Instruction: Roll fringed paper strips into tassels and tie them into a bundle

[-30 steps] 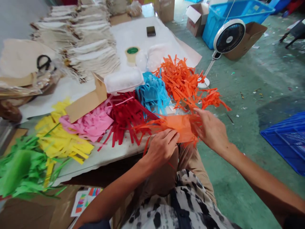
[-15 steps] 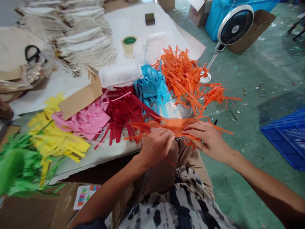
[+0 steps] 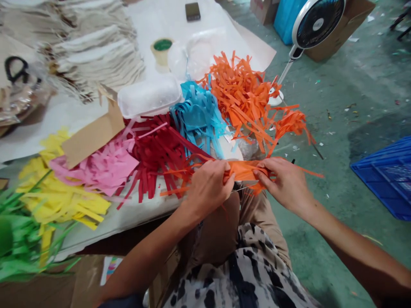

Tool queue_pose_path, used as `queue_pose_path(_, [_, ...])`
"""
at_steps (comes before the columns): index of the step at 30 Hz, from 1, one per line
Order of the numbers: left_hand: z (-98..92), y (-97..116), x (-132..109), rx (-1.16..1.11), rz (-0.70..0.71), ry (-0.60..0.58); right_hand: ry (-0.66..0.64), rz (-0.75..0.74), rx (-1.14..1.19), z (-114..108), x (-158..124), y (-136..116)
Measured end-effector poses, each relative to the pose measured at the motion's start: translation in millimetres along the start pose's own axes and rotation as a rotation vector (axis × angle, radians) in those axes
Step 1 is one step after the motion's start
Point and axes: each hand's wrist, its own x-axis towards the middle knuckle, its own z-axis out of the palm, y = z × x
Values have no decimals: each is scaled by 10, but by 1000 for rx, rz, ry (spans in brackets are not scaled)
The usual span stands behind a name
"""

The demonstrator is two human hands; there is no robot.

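Between my two hands an orange tissue-paper tassel point(image 3: 244, 170) is stretched flat, its cut strips trailing out to both sides. My left hand point(image 3: 212, 184) is closed on its left part, thumb pressed against the fingers. Its right part is pinched in my right hand point(image 3: 282, 179). A thin pale string point(image 3: 241, 188) shows just below the paper. Right behind my hands lie a dark red fringe pile point(image 3: 160, 149), a blue fringe pile point(image 3: 199, 113) and a large orange fringe pile point(image 3: 240, 94).
Pink point(image 3: 109, 164), yellow point(image 3: 64, 192) and green point(image 3: 22, 244) fringes lie along the table's left edge. A clear plastic box point(image 3: 150, 96), a tape roll point(image 3: 161, 50) and stacked cloth point(image 3: 99, 60) sit farther back. A fan point(image 3: 317, 25) and a blue crate point(image 3: 385, 175) stand right.
My right hand has closed from loosely spread fingers into a pinch, and the orange paper is now drawn tighter between both hands. The view has shifted slightly to the right.
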Motion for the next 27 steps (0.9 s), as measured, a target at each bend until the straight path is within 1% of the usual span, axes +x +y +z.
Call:
queue_pose_path(2, [8,-3,10,7,-8,8,25,-18,-55,15,-18,-8])
queue_pose_path(5, [6,-15,36,58,-29,-6,34,6,-91,28,-11,-18])
queue_pose_path(8, [-16,-16,70,98,-48,-43,3,60,-69,15,28,-28])
queue_pose_path(12, [-52,-17,108,81,-64,-81,-8,96,-37,-1,59,-37])
queue_pose_path(17, [-113,-38,122,3,-119,-128,26,143,-48,48,65,-37])
queue_pose_path(21, [-171,-76,117,-176,-172,-160,21,160,-78,72,84,-48])
queue_pose_path(23, [-181,-97,119,-238,-181,-160,17,173,-77,71,90,-54])
queue_pose_path(27, [-171,-123,150,-257,-208,-144,27,178,-88,71,92,-53])
